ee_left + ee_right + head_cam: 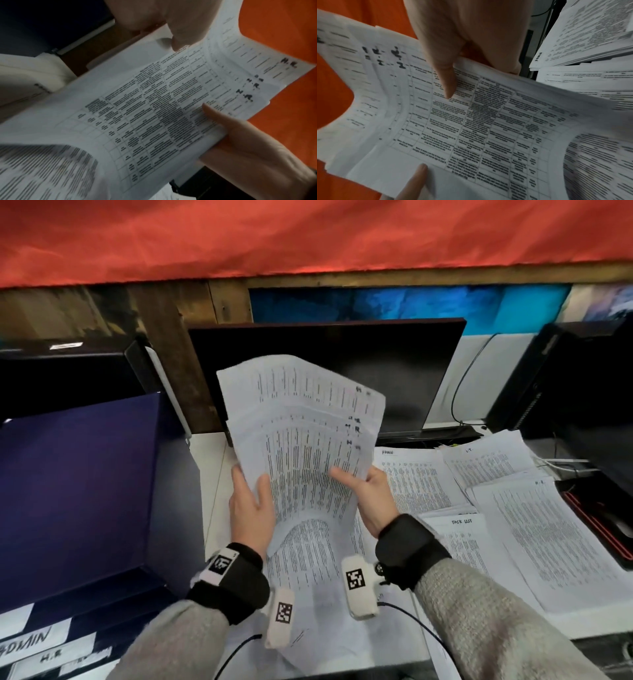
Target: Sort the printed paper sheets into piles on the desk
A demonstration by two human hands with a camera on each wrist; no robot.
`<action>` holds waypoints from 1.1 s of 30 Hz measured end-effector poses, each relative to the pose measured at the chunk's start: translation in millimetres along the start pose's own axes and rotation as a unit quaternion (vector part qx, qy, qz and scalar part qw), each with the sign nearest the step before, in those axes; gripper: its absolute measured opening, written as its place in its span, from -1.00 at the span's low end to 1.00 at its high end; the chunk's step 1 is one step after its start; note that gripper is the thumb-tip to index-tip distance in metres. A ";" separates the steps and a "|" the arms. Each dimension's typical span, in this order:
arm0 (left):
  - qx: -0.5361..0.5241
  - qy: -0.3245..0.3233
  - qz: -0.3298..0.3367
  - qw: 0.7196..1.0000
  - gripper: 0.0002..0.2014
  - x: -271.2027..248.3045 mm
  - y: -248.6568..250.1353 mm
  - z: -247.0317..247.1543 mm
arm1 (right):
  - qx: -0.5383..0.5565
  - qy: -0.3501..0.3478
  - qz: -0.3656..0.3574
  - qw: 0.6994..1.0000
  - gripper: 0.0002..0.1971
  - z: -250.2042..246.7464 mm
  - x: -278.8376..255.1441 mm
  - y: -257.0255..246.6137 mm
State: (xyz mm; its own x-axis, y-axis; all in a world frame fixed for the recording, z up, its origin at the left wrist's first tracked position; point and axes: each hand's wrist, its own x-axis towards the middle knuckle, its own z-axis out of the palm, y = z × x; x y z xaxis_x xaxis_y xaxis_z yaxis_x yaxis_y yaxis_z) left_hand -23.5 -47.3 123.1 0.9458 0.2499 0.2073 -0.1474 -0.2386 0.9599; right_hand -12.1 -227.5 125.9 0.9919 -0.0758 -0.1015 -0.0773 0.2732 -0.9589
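Both hands hold up a fanned bundle of printed sheets (pixel 301 433) above the desk, in front of the dark monitor. The sheets carry tables of text with "H.R." handwritten (pixel 289 65) at their top corners. My left hand (pixel 250 501) grips the bundle's left edge, thumb on the front. My right hand (pixel 363 491) pinches the right edge, thumb on the printed face (pixel 447 86). The bundle's lower part (pixel 308 570) curves down toward me. On the desk to the right lie piles headed "ADMIN" (pixel 411 481), "I.T." (pixel 486 463), "H.R." (pixel 548 529) and "TASK LIST" (pixel 462 529).
A dark monitor (pixel 394 371) stands behind the sheets. A navy box (pixel 85 491) sits at the left, with handwritten labels (pixel 27 642) on white cards below it. A black computer case (pixel 582 385) and a red-trimmed object (pixel 603 508) lie at the right. Red cloth (pixel 308 234) hangs above.
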 end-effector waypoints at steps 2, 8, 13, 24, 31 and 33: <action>0.014 -0.004 -0.006 1.000 -0.67 -7.6 -13.1 1.7 | -0.005 0.003 0.007 1.000 -0.69 0.1 -2.8 10.2; 0.044 -0.027 -0.062 0.997 -0.61 -8.4 -48.8 -1.7 | -0.046 0.044 0.032 0.997 -0.53 -3.9 -3.6 36.3; -0.019 -0.024 -0.136 0.990 -0.61 -3.0 -56.0 1.4 | -0.066 0.058 0.069 0.994 -0.62 0.7 2.0 51.1; -0.155 -0.084 -0.218 0.960 -0.57 3.6 -91.7 9.6 | -0.176 0.103 0.047 0.978 -0.73 -26.6 2.3 67.4; 0.467 -0.192 -0.152 0.850 -0.52 -17.5 -136.2 27.6 | -0.249 0.167 0.155 0.941 -0.85 -161.5 -6.9 25.7; 0.531 -0.208 -0.144 0.809 -0.48 -25.8 -150.4 27.0 | -0.278 0.224 0.177 0.917 -0.85 -219.9 -11.9 4.6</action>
State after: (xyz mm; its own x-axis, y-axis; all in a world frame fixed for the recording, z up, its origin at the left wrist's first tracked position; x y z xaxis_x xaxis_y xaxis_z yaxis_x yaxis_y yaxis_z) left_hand -17.9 -43.1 -31.7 0.9445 0.1540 -0.2901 0.2194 -0.9531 0.2084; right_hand -46.4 -436.1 64.4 0.7632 -0.4976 -0.4122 -0.5500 -0.1653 -0.8187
